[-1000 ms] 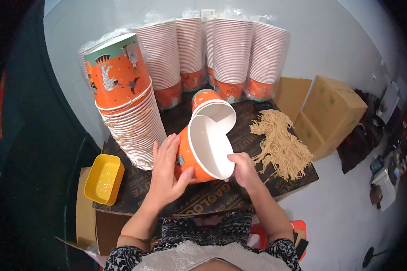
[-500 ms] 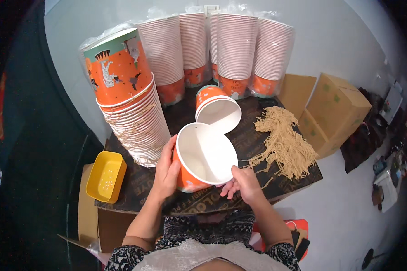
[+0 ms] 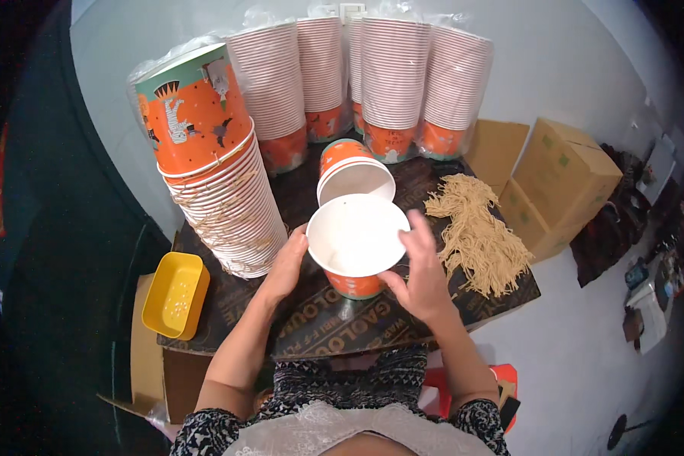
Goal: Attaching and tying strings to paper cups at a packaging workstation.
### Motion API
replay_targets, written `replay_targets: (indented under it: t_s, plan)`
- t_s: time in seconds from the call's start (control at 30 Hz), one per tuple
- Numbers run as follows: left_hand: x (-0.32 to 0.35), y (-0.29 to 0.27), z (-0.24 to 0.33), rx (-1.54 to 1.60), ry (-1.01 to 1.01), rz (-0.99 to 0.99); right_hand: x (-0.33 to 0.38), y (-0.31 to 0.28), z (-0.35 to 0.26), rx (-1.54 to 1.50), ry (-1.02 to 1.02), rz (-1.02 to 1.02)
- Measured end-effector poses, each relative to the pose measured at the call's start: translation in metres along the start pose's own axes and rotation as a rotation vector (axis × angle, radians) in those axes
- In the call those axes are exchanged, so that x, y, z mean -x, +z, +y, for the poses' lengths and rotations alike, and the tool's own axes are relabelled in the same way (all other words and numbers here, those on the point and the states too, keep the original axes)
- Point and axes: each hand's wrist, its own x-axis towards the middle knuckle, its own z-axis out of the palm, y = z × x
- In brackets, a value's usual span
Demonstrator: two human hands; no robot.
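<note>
An orange paper bucket (image 3: 355, 284) with a white inside and a rolled rim stands between my hands, its mouth tilted toward me. My left hand (image 3: 285, 267) touches its left side near the rim. My right hand (image 3: 424, 283) curves round the right side, thumb low on the wall and the fingers slightly blurred at the rim. Just behind, more paper buckets (image 3: 340, 157), nested together, lie on their side with the opening toward me. To the right is a bundle of tan strings (image 3: 479, 239).
A tall leaning stack of buckets (image 3: 232, 201) with tan strings hanging on it rises at left. Beside it sits a yellow plastic container (image 3: 197, 300) with small bits inside. Plastic-wrapped bucket stacks (image 3: 391, 76) line the back of the dark table (image 3: 319, 334). Cardboard boxes (image 3: 566, 182) stand at right.
The bucket has turned from lying tilted to more upright and shifted slightly right. My right hand has risen from below its rim to its right side.
</note>
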Motion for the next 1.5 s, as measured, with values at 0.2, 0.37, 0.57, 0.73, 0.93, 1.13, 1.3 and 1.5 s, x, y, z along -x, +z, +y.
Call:
replay_targets:
  t_s: [0.2, 0.37, 0.57, 0.73, 0.93, 1.13, 1.3, 1.5]
  plan:
    - [0.012, 0.002, 0.009, -0.139, 0.029, 0.157, -0.003, 0.002, -0.002, 0.046, -0.162, -0.169]
    - [0.047, 0.033, 0.084, -0.591, 0.364, 0.347, 0.006, 0.018, -0.029, -0.162, 0.284, -0.108]
    - [0.067, 0.045, 0.094, -0.912, 0.355, 0.178, 0.032, 0.040, -0.048, -0.967, 0.647, -0.138]
    - [0.072, 0.045, 0.089, -0.778, 0.355, 0.166, 0.051, 0.047, -0.048, -1.304, 0.772, -0.118]
    - [0.076, 0.049, 0.082, -0.716, 0.407, 0.179, 0.050, 0.048, -0.058, -1.512, 0.791, -0.066]
    - [0.080, 0.052, 0.081, -0.710, 0.439, 0.165, 0.054, 0.051, -0.063, -1.514, 0.767, -0.032]
    - [0.083, 0.052, 0.081, -0.716, 0.450, 0.163, 0.050, 0.052, -0.072, -1.477, 0.757, -0.028]
    - [0.086, 0.049, 0.079, -0.691, 0.445, 0.169, 0.056, 0.065, -0.076, -1.197, 0.603, 0.031]
